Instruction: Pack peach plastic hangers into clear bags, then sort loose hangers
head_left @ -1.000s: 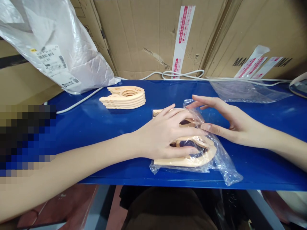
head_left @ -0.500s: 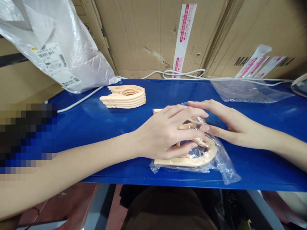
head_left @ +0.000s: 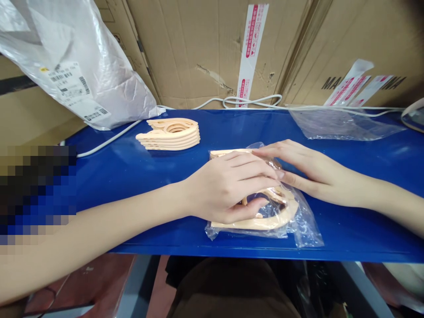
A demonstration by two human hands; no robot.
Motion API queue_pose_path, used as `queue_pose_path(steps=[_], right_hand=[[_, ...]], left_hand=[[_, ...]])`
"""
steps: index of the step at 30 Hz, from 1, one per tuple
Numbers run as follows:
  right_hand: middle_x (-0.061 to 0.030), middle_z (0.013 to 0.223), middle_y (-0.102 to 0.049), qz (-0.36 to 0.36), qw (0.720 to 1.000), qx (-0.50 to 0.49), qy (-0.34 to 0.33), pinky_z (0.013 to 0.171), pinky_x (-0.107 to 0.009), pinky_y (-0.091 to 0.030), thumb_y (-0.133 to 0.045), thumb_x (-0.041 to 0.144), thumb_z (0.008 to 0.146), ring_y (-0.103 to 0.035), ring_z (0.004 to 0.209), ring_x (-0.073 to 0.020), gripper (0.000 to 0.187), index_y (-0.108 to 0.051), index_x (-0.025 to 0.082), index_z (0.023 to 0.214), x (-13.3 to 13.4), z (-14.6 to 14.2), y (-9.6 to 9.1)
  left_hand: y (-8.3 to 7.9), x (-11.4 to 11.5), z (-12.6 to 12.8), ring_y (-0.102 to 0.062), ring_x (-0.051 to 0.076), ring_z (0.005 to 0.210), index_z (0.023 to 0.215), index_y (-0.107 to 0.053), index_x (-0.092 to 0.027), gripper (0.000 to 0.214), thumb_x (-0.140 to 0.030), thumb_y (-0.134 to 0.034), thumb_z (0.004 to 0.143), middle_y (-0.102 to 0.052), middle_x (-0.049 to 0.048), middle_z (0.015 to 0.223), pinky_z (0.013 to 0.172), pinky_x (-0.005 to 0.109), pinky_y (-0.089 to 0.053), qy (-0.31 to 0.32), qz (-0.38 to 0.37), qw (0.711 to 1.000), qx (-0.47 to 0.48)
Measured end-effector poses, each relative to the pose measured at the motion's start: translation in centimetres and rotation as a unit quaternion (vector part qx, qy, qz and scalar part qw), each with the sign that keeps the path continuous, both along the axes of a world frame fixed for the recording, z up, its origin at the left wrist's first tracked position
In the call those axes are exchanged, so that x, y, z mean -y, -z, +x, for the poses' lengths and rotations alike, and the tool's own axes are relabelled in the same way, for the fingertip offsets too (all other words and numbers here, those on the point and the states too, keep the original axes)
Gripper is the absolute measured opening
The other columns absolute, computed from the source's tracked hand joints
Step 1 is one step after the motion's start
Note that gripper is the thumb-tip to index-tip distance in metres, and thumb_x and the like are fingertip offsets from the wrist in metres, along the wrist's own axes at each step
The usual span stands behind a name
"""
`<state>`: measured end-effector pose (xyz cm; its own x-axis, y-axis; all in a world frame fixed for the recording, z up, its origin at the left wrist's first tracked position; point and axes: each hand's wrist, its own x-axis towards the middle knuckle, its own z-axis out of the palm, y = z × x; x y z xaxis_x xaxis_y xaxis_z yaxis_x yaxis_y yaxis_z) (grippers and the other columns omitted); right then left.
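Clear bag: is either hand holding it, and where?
The left hand lies on top of the clear bag, no grip visible; the right hand is at its upper right, grip cannot be told.

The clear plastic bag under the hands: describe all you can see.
The clear plastic bag looks thin, shiny and crinkled, with curved peach pieces showing inside. It lies flat near the front of the blue table, loose film spreading right. The left hand rests on it, hiding part; the right hand seems to touch its right side.

Head-worn view, forward and down
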<state>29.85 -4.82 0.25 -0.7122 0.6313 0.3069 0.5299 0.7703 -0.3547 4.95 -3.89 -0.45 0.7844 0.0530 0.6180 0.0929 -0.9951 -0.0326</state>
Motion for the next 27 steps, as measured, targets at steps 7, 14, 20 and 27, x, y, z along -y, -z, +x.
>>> queue_pose_path(steps=[7, 14, 20, 27], right_hand=[[-0.0058, 0.142, -0.059, 0.024, 0.999, 0.035, -0.017, 0.107, -0.047, -0.043, -0.047, 0.032, 0.099, -0.053, 0.129, -0.027, 0.043, -0.054, 0.027, 0.141, 0.06, 0.06, 0.07], [-0.0068, 0.14, -0.061, 0.032, 0.999, 0.032, -0.017, 0.104, -0.048, -0.046, -0.048, 0.032, 0.098, -0.055, 0.125, -0.0283, 0.042, -0.058, 0.026, 0.139, 0.05, -0.08, 0.0], [-0.0077, 0.141, -0.059, 0.045, 0.998, 0.05, -0.017, 0.106, -0.047, -0.044, -0.046, 0.032, 0.1, -0.053, 0.128, -0.0272, 0.041, -0.056, 0.024, 0.139, 0.07, -0.09, -0.04], [-0.0082, 0.14, -0.059, 0.059, 0.995, 0.071, -0.025, 0.107, -0.043, -0.042, -0.046, 0.031, 0.101, -0.052, 0.127, -0.024, 0.04, -0.054, 0.022, 0.139, 0.12, -0.05, -0.23]], left_hand=[[0.14, -0.01, 0.02, -0.07, 0.019, 0.102, 0.095, -0.066, -0.01, 0.016, -0.021, -0.054, 0.094, -0.076, 0.0104, 0.104, 0.095, 0.033, -0.057, 0.024, -0.035, 0.999, -0.005], [-0.2, 0.16, -0.18, -0.067, 0.019, 0.111, 0.117, -0.067, -0.011, 0.032, -0.032, -0.056, 0.095, -0.074, 0.0095, 0.118, 0.105, 0.033, -0.051, 0.055, -0.096, 0.992, -0.054], [-0.66, 0.29, -0.21, -0.065, 0.021, 0.113, 0.117, -0.068, -0.009, 0.035, -0.034, -0.057, 0.095, -0.071, 0.0106, 0.121, 0.107, 0.034, -0.049, 0.058, -0.103, 0.989, -0.088], [-0.63, 0.62, -0.11, -0.064, 0.018, 0.109, 0.114, -0.068, -0.01, 0.027, -0.024, -0.052, 0.098, -0.072, 0.0081, 0.117, 0.104, 0.031, -0.05, 0.028, -0.061, 0.994, -0.08]])
